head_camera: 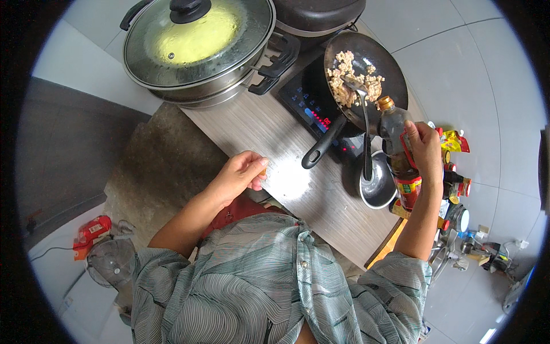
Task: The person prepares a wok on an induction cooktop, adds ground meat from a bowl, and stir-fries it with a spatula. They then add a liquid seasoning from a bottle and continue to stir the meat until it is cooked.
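Observation:
My right hand (423, 144) grips the handle of a clear plastic bottle (393, 129) with dark liquid low in it and a red and yellow label. Its orange-brown neck leans towards the near rim of a dark frying pan (397, 69). Pale, crumbly food (343, 92) lies in that pan. A metal spatula (363, 96) rests with its blade in the food and its black handle over a small bowl (378, 189). Above the table's near edge, my left hand (245, 170) pinches a small orange-brown piece (263, 171), perhaps a cap, mostly hidden by the fingers.
The pan sits on a black induction cooker (307, 101) with lit red digits. At left stands a large steamer pot (206, 81) under a fogged glass lid. Several condiment bottles (455, 185) line the wooden table (240, 124) at right. A fan (111, 262) stands at lower left.

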Demonstrator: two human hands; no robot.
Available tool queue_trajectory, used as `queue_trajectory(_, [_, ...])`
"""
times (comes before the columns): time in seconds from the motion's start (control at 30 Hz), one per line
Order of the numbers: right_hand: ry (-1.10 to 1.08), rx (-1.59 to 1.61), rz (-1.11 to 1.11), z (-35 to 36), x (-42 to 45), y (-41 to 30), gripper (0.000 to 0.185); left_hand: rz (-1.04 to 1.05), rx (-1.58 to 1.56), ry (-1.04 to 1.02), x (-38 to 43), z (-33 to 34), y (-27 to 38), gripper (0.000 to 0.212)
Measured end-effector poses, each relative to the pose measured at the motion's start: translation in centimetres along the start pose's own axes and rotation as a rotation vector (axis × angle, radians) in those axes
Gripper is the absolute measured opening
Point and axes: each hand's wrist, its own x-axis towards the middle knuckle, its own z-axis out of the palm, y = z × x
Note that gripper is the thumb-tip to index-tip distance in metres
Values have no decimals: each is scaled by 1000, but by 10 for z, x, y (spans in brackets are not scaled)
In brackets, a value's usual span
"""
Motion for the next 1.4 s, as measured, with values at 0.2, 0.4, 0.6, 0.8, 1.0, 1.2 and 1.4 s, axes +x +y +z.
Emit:
queue_trajectory(0.2, [-10, -36, 9, -1, 2, -4, 43, 4, 8, -2, -1, -1, -3, 25])
queue_trajectory(0.4, [-17, -30, -1, -2, 2, -8, 43, 13, 17, -9, -2, -3, -3, 27])
queue_trajectory(0.6, [-21, -46, -5, -1, 4, -6, 42, 21, 28, -11, -1, -3, -4, 28])
queue_trajectory(0.8, [-35, -55, 19, -3, 5, -9, 42, 22, 18, -20, -1, -3, -4, 28])
queue_trajectory(1.0, [-42, -59, 31, -2, 7, -6, 43, 17, 9, -33, 1, -1, -4, 28])
queue_trajectory(1.2, [-48, -108, 13, -3, 9, -7, 44, 10, 6, -37, 2, -1, -4, 28])
queue_trajectory(1.4, [-50, -111, 33, -4, 10, -11, 43, 16, 6, -36, 2, 2, -4, 28])
